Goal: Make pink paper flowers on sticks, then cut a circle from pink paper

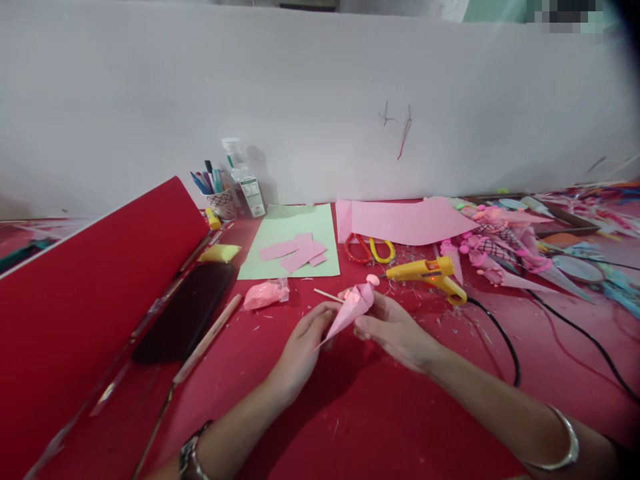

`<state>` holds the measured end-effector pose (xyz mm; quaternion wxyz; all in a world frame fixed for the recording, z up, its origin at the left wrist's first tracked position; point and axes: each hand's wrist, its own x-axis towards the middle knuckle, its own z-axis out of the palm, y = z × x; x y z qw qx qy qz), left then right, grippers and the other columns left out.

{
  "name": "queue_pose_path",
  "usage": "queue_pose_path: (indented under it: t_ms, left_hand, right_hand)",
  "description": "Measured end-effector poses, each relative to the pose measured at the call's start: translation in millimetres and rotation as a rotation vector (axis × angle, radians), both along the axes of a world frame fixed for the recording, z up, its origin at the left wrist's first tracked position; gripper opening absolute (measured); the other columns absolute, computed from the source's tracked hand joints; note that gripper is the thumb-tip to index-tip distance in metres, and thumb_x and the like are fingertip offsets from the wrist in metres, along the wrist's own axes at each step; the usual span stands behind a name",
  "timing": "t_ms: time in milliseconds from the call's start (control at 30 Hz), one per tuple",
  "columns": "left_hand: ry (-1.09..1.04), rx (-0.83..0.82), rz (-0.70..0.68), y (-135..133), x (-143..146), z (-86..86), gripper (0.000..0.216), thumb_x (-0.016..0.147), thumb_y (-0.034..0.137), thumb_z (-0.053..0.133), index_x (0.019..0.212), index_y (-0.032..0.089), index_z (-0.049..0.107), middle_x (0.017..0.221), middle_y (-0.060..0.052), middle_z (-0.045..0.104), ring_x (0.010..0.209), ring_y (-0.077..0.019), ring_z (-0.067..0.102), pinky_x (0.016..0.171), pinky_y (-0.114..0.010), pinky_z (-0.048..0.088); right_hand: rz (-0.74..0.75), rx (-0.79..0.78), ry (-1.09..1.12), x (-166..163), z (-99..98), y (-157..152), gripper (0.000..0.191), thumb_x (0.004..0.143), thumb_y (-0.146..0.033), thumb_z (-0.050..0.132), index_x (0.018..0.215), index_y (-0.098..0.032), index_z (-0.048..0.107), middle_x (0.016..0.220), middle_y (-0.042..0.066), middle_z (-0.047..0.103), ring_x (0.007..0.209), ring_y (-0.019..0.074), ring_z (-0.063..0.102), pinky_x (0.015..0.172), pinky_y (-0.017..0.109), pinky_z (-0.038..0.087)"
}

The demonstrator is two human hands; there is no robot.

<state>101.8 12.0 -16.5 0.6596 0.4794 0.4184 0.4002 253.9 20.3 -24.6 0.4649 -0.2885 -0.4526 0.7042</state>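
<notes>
A pink paper cone (349,311) is held between both hands above the red table, its narrow tip pointing down and left. My left hand (314,328) closes on the cone's lower left side. On the right, my right hand (393,328) pinches the wide upper end with thumb and fingers. Small light-pink blobs sit at the cone's mouth, and a thin pale stick (327,295) pokes out to the left behind it. Just beyond my right hand lies a yellow hot glue gun (425,272), its nozzle close to the cone.
Scissors (370,249), pink paper (400,221) and a green sheet (255,261) with pink pieces lie behind. Finished-looking pink cones (500,250) are heaped at right, near the glue gun's black cord (503,337). Leftward are a phone (185,313), a pink packet (267,295) and a red board (100,280).
</notes>
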Motion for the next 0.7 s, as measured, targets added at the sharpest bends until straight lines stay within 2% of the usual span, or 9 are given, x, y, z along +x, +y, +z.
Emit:
queue_pose_path:
  t_ms: [167, 300, 367, 567, 700]
  left_hand:
    - [-0.026, 0.024, -0.094, 2.1, -4.6, -5.2, 0.037, 0.081, 0.045, 0.036, 0.063, 0.015, 0.049, 0.052, 0.005, 0.031, 0.048, -0.008, 0.025, 0.046, -0.019, 0.025]
    - [-0.005, 0.068, -0.128, 0.5, -5.2, -1.1, 0.032, 0.068, 0.047, 0.056, 0.067, 0.015, 0.056, 0.054, 0.003, 0.045, 0.052, -0.0095, 0.041, 0.054, -0.021, 0.035]
    - [0.036, 0.069, -0.118, 0.0, -5.6, 0.5, 0.032, 0.063, 0.046, 0.061, 0.071, 0.015, 0.059, 0.056, 0.002, 0.051, 0.055, -0.0112, 0.046, 0.057, -0.022, 0.037]
    - [0.176, 0.173, -0.128, 1.5, -6.6, 1.5, 0.027, 0.07, 0.037, 0.054, 0.079, 0.014, 0.066, 0.064, -0.002, 0.061, 0.063, -0.0152, 0.053, 0.066, -0.026, 0.041]
    - [0.181, 0.177, -0.152, 1.5, -6.5, 0.8, 0.028, 0.074, 0.035, 0.05, 0.085, 0.015, 0.066, 0.07, -0.002, 0.064, 0.066, -0.0158, 0.055, 0.07, -0.026, 0.042]
  right_hand:
    - [0.059, -0.008, -0.016, 1.5, 2.5, -1.4, 0.025, 0.068, -0.02, 0.065, 0.092, -0.021, 0.059, 0.069, -0.003, 0.05, 0.057, 0.0067, 0.042, 0.055, 0.021, 0.036]
    - [0.143, -0.011, -0.009, 4.3, 2.6, -1.9, 0.026, 0.069, -0.019, 0.064, 0.095, -0.023, 0.059, 0.072, -0.003, 0.051, 0.06, 0.0073, 0.044, 0.057, 0.021, 0.036]
    - [0.161, -0.006, 0.0, 5.5, 2.3, -1.6, 0.03, 0.069, -0.018, 0.064, 0.097, -0.025, 0.059, 0.076, -0.003, 0.052, 0.063, 0.0077, 0.045, 0.059, 0.021, 0.037]
    - [0.154, 0.04, -0.035, 6.9, 5.1, 0.0, 0.026, 0.071, -0.017, 0.06, 0.096, -0.024, 0.061, 0.075, -0.003, 0.054, 0.061, 0.0069, 0.044, 0.06, 0.021, 0.037]
    - [0.132, 0.021, -0.016, 6.2, 6.6, 0.4, 0.032, 0.071, -0.016, 0.06, 0.102, -0.025, 0.058, 0.086, -0.001, 0.056, 0.067, 0.0078, 0.047, 0.062, 0.021, 0.038]
